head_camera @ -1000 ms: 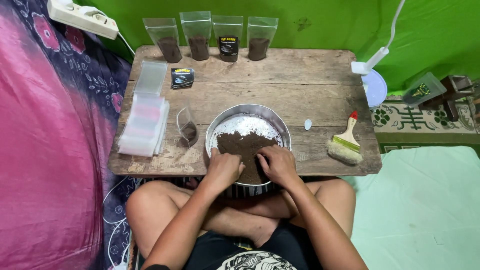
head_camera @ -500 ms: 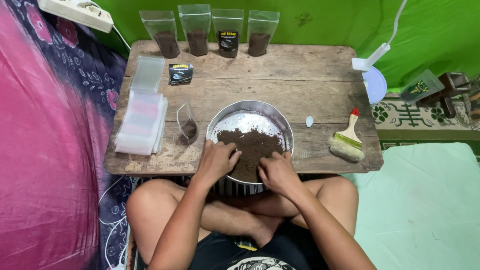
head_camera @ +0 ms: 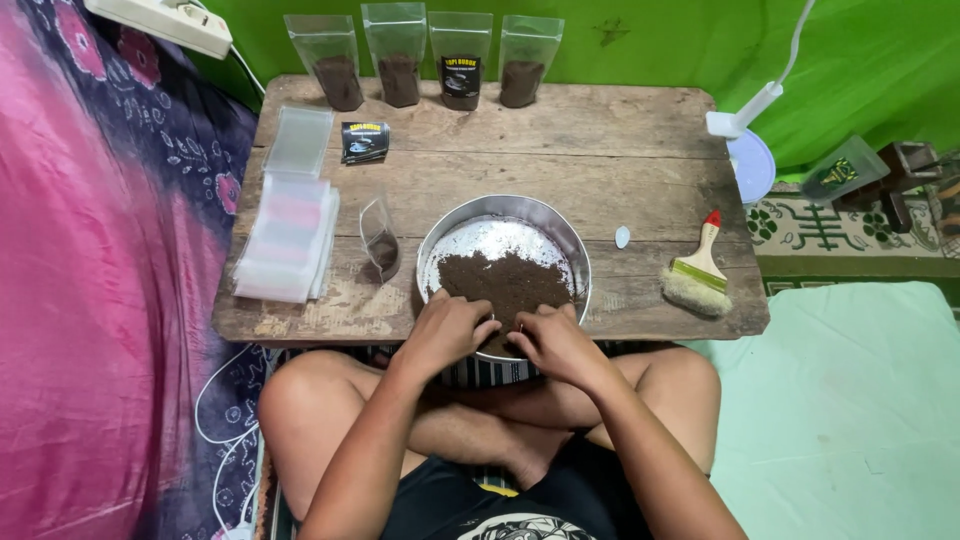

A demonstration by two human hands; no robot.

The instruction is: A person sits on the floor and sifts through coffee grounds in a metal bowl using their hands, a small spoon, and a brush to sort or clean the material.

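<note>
**A:** Item one?

**B:** Round metal pan [head_camera: 505, 240], shiny, shallow-walled, at the near edge of a low table [head_camera: 600, 140] of rough, weathered planks. Contents: dark brown powder [head_camera: 505, 285], fine and crumbly, heaped in the near half; the far half is bare metal with a pale dusting.

**A:** Hands?

**B:** Left hand [head_camera: 445, 330] and right hand [head_camera: 555, 340] both rest over the pan's near rim, fingers curled down into the powder, close together. Whether they pinch anything I cannot tell; the fingertips are buried.

**A:** Adjacent stock?

**B:** One small clear pouch [head_camera: 381, 238], upright, just left of the pan, a little brown powder at its bottom. Further left, a stack of empty clear pouches [head_camera: 288, 235], flat and glossy. Along the far edge, four standing pouches [head_camera: 425, 55], each partly filled with the same brown powder. A small black sachet [head_camera: 364, 141] lies flat near them.

**A:** Right side?

**B:** Paintbrush [head_camera: 698, 272], wooden handle, red tip, pale bristles, lying flat. A small white scoop [head_camera: 622, 237] between it and the pan.
</note>
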